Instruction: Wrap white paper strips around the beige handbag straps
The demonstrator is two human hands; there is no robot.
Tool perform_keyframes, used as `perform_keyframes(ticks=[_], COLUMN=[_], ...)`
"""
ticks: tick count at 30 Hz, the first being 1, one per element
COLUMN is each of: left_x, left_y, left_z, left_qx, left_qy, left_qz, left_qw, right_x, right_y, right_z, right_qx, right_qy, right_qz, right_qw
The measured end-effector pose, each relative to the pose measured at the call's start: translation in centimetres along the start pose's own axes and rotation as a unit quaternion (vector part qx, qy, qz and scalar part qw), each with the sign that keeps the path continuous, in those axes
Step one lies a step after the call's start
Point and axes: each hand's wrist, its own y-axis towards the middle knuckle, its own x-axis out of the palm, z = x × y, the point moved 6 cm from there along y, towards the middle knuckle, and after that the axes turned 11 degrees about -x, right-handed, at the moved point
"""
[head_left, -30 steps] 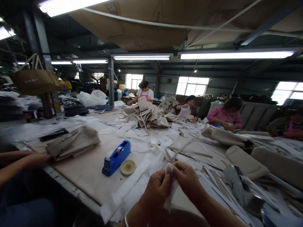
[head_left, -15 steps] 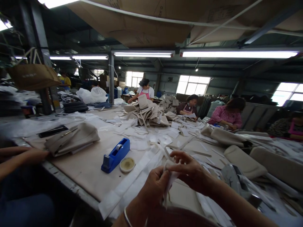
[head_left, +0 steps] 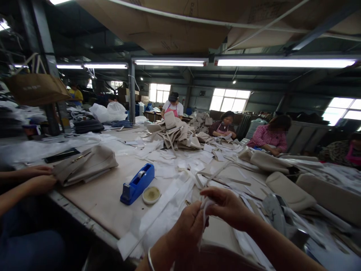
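My left hand (head_left: 188, 221), a bangle on its wrist, is closed on a thin white sheet (head_left: 207, 206). From the right, my right hand (head_left: 228, 206) pinches the sheet's upper part between thumb and fingers. The sheet looks folded around something narrow, perhaps a strap end, but my fingers hide it. Just beyond my fingers a beige strap (head_left: 218, 171) curves across the table. Under my hands lies a beige bag (head_left: 218, 231), partly covered by my forearms. A small gold-coloured fitting (head_left: 187, 202) shows beside my left hand.
A blue tape dispenser (head_left: 137, 183) and a small round dish (head_left: 151, 195) stand left of my hands. A co-worker's hands (head_left: 39, 180) touch another beige bag (head_left: 87, 165). Beige pieces (head_left: 180, 135) are heaped mid-table; grey metal equipment (head_left: 275, 212) stands right. Several people work behind.
My hands have shifted slightly right and down, and the white sheet is gathered more tightly between them. At left, the co-worker's hands have come closer to the beige bag.
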Motion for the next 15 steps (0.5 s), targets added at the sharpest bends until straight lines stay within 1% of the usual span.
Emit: perform_keyframes(ticks=[2,4,5,7,9,10,11,12,13,14,15], left_x=[0.2,0.3,0.2,-0.1,-0.1,0.0,0.1,0.2,0.2,0.3,0.4], left_y=[-0.1,-0.3,-0.5,-0.6,-0.7,-0.7,-0.6,-0.5,-0.5,-0.4,-0.3], left_z=[0.1,0.7,1.0,1.4,1.5,1.5,1.5,1.4,1.3,1.2,1.2], left_qx=[-0.013,0.005,0.022,0.044,0.044,0.040,0.037,0.036,0.034,0.033,0.033], left_qy=[-0.044,-0.054,-0.036,0.029,0.090,0.107,0.117,0.123,0.126,0.128,0.129], left_qz=[-0.040,-0.061,-0.049,0.012,0.073,0.093,0.106,0.116,0.127,0.134,0.138], left_qw=[0.998,0.997,0.998,0.999,0.992,0.989,0.987,0.985,0.983,0.982,0.981], right_x=[0.1,0.1,0.0,0.0,0.0,-0.1,-0.2,-0.6,-0.9,-1.2,-1.1], right_y=[-0.1,-0.1,-0.1,-0.1,-0.2,-0.3,-0.5,-0.7,-1.1,-1.7,-2.5], right_z=[-0.2,-0.6,-0.7,-0.4,0.1,0.3,0.1,-0.5,-1.7,-3.3,-5.3], right_qx=[0.004,0.000,0.001,0.002,0.000,-0.004,-0.013,-0.030,-0.056,-0.090,-0.127], right_qy=[-0.001,0.002,0.007,0.028,0.054,0.054,0.032,-0.018,-0.087,-0.160,-0.226], right_qz=[-0.010,0.002,0.012,0.030,0.042,0.047,0.056,0.071,0.092,0.113,0.122], right_qw=[1.000,1.000,1.000,0.999,0.998,0.997,0.998,0.997,0.990,0.976,0.958])
